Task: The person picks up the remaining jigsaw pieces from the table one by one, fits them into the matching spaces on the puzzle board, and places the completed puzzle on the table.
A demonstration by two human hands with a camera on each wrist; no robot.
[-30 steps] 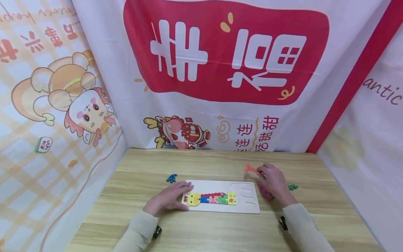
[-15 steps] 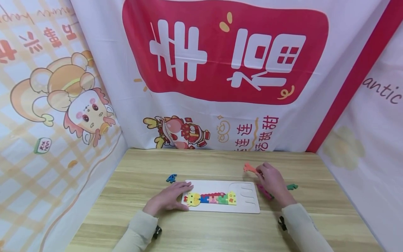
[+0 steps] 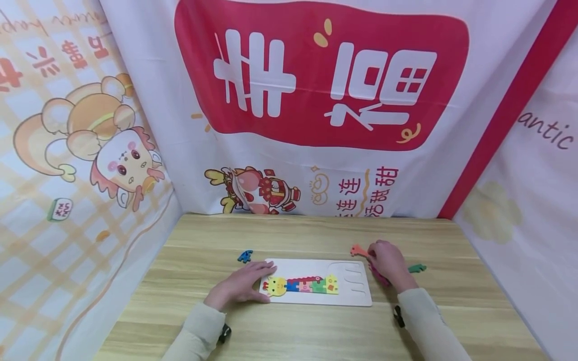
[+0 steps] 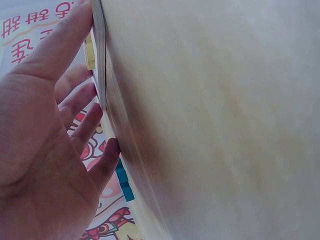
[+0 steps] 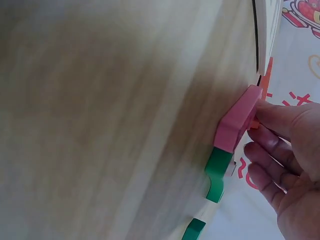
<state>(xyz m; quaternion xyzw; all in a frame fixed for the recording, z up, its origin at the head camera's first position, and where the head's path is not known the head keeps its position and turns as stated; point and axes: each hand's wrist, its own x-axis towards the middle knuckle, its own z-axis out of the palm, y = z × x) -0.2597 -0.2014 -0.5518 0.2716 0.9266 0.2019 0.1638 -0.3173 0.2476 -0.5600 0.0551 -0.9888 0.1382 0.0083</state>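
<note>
In the head view a white puzzle board lies on the table, a yellow giraffe head and colored neck pieces set in it. Empty outlined recesses show at its right end. My left hand rests on the board's left end, thumb at the near side, fingers relaxed over the far corner. My right hand pinches an orange puzzle piece beyond the board's right end. Close under that hand is a pink puzzle piece, partly hidden in the head view.
A blue puzzle piece lies beyond the board's far left corner. To the right of my right hand is a green puzzle piece. A printed cloth hangs along the table's back edge.
My right hand has come down slightly and nearer with the orange puzzle piece still pinched. My left hand and the board stay where they were.
</note>
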